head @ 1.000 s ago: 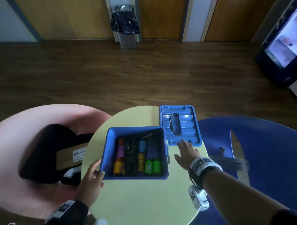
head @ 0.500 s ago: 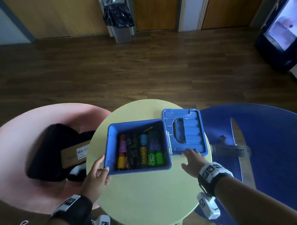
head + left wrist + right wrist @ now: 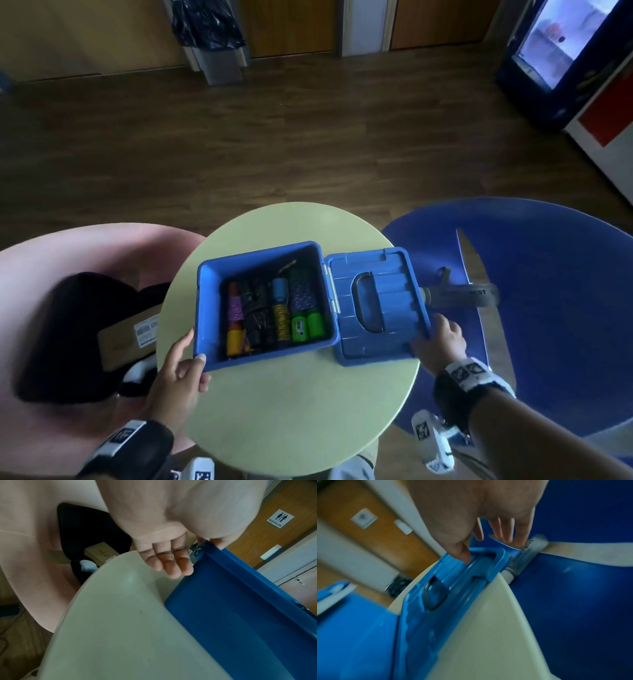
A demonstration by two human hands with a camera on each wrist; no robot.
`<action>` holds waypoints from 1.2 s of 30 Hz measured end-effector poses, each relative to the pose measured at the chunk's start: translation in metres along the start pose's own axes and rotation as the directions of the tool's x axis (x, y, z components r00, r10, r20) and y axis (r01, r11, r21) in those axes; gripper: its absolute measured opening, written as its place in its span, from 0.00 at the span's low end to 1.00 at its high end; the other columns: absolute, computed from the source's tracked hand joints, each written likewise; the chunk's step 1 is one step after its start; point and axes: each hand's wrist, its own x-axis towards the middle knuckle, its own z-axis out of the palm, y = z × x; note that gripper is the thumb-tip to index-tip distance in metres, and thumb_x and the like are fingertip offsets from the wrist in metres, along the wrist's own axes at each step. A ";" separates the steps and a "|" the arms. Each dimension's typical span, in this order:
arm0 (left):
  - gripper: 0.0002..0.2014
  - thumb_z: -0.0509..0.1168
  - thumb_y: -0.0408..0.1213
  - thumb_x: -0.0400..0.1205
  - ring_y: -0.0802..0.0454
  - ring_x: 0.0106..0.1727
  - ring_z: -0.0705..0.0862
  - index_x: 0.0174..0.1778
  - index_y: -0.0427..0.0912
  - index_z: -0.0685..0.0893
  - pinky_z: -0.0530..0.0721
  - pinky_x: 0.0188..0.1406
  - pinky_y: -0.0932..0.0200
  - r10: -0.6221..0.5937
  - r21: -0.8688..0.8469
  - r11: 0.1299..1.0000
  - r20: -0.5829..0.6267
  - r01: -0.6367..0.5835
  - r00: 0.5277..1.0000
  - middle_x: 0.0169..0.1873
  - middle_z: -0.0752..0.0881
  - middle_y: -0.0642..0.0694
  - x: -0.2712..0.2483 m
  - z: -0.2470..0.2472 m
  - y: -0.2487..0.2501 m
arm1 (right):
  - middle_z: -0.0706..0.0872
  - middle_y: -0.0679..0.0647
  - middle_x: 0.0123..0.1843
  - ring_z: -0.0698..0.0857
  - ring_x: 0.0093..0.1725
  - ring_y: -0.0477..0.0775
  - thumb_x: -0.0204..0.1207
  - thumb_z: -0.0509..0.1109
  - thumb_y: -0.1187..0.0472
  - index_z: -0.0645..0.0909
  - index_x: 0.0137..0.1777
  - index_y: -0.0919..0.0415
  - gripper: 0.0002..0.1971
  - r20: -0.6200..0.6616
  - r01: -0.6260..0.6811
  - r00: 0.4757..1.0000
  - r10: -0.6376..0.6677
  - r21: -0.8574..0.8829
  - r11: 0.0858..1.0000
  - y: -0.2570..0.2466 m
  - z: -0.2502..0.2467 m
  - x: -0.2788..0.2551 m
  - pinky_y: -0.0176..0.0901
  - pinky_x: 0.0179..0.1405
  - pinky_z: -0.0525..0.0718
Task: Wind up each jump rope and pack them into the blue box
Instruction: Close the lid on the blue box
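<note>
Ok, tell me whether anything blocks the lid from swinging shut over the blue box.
Nothing visible does. The wound jump ropes lie low inside the blue plastic box, below its rim. The hinged blue lid lies flat open on the round pale-green table, the right hand at its outer corner.

Head view: looks steeply down from above onto the round table (image 3: 291,404), taking in both forearms and the floor beyond. Left wrist view: set close behind the left hand (image 3: 164,555), facing along its fingers past the table edge toward a door. Right wrist view: close behind the right hand (image 3: 471,524), facing along the lid (image 3: 453,577), blurred. All three share the blue box (image 3: 209,308) and tabletop.
</note>
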 end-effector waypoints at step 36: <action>0.22 0.57 0.42 0.78 0.54 0.53 0.91 0.69 0.52 0.80 0.84 0.48 0.64 -0.037 -0.128 0.988 0.334 0.085 0.942 0.56 0.91 0.48 -0.003 0.022 0.046 | 0.79 0.62 0.37 0.77 0.34 0.57 0.87 0.59 0.70 0.81 0.47 0.67 0.10 0.332 0.139 0.856 -0.397 0.591 0.795 -0.140 -0.040 -0.021 0.46 0.33 0.77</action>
